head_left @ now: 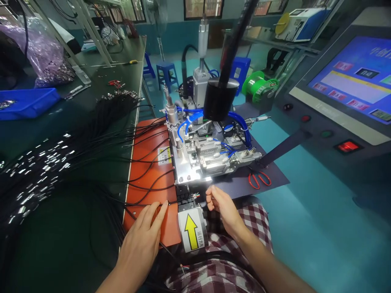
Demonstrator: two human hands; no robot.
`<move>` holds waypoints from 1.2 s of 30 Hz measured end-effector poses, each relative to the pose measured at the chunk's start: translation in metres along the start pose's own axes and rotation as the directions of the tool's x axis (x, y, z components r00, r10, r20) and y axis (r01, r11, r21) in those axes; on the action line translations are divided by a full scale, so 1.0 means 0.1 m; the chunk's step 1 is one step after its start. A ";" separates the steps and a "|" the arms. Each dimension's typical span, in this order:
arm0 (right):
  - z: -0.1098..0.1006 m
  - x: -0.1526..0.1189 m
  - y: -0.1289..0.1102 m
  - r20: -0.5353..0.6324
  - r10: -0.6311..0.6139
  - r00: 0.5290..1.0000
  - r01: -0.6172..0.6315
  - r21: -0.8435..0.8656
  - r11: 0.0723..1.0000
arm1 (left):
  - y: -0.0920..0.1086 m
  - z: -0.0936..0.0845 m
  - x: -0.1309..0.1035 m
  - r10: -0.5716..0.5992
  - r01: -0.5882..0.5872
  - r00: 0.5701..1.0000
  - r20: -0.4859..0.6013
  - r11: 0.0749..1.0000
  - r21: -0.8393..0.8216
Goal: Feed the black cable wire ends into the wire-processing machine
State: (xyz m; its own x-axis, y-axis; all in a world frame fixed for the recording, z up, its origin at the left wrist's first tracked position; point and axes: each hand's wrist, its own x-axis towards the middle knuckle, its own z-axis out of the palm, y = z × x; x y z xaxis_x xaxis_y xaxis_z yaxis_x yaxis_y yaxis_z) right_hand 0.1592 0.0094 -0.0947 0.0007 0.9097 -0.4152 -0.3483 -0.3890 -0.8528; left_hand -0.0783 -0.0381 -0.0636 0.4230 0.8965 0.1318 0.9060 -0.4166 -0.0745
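The metal machine (186,169) stands just beyond both hands. Over the orange plate (171,230), the left hand (139,240) lays loosely extended fingers on a crosswise black cable (177,201), its wire ends (197,196) pointing toward the nearer right hand (224,207), curled, any hold unclear.

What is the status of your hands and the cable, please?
Left hand flat over cable at orange plate. Right hand curled near wire ends, grip unclear. Scissors off right, clear of both hands.
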 end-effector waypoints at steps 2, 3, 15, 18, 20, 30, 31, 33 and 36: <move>-0.06 -0.04 0.00 -0.016 0.010 1.000 -0.010 0.000 1.000 | 0.01 -0.01 0.02 -0.017 0.018 1.000 0.022 0.999 -0.028; -0.08 -0.06 0.00 -0.027 0.012 1.000 -0.012 0.000 1.000 | 0.00 -0.02 0.03 -0.025 0.027 0.999 0.041 0.998 -0.049; -0.10 -0.16 -0.11 -0.017 -0.033 0.999 0.032 -0.052 0.998 | -0.06 -0.67 0.15 0.334 -0.086 0.899 0.284 0.769 -0.633; -0.04 -0.25 -0.17 0.031 -0.102 0.994 0.105 -0.128 0.986 | -0.01 -0.66 0.18 0.284 -0.071 0.941 0.185 0.700 -0.710; 0.03 -0.33 -0.21 0.123 -0.124 0.985 0.142 -0.150 0.978 | -0.01 -0.62 0.21 0.211 -0.050 0.970 0.118 0.653 -0.756; 0.13 -0.50 -0.25 0.393 -0.195 0.899 0.309 -0.252 0.917 | 0.17 -0.48 0.23 -0.003 0.179 0.978 0.206 0.512 -0.840; 0.13 -0.49 -0.25 0.395 -0.189 0.899 0.306 -0.259 0.916 | 0.18 -0.47 0.23 -0.005 0.205 0.972 0.233 0.499 -0.842; 0.15 -0.49 -0.25 0.387 -0.166 0.907 0.290 -0.289 0.913 | 0.21 -0.47 0.23 -0.006 0.253 0.959 0.285 0.478 -0.841; 0.20 -0.48 -0.25 0.347 -0.149 0.926 0.273 -0.343 0.899 | 0.25 -0.48 0.28 0.015 0.304 0.937 0.348 0.449 -0.840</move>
State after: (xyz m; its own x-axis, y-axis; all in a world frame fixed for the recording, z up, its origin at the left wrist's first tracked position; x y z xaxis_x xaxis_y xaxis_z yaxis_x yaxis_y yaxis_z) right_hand 0.1486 -0.0222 -0.0471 -0.2725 0.9507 -0.1478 0.0082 -0.1514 -0.9884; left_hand -0.0429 -0.0304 -0.0140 0.4064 0.8865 -0.2213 0.5451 -0.0409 0.8374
